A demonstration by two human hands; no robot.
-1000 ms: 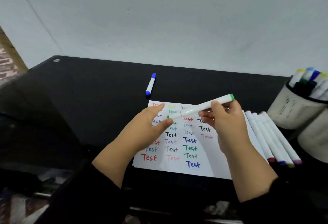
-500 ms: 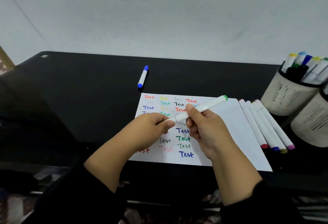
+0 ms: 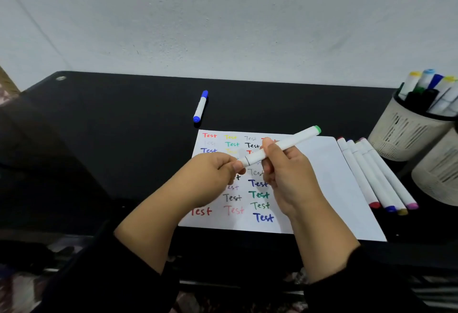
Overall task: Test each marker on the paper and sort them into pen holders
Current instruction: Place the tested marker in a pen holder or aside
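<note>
One white marker with a green end cap (image 3: 285,145) is held above the sheet of paper (image 3: 329,176); the right hand (image 3: 287,178) curls round the middle of its barrel, and the left hand (image 3: 213,176) pinches its lower-left end between thumb and fingers, at the seam line of the cap there. Its long axis runs on a slant, green end up and to the right, toward the pen holders, the other end down and to the left.

Four white markers (image 3: 371,176) lie side by side just right of the paper, touching one another, their near ends red, blue, yellow and pink; their long axes run from upper left to lower right. One blue-capped whiteboard marker (image 3: 200,106) lies alone on the black table (image 3: 111,126), beyond the paper, near upright in view.

Two cream slotted pen holders show at the right edge; the farther holder (image 3: 406,136) holds several markers whose count I cannot tell; the nearer holder (image 3: 441,176) is cut off by the frame.

The paper carries rows of the word "Test" in many colours.
</note>
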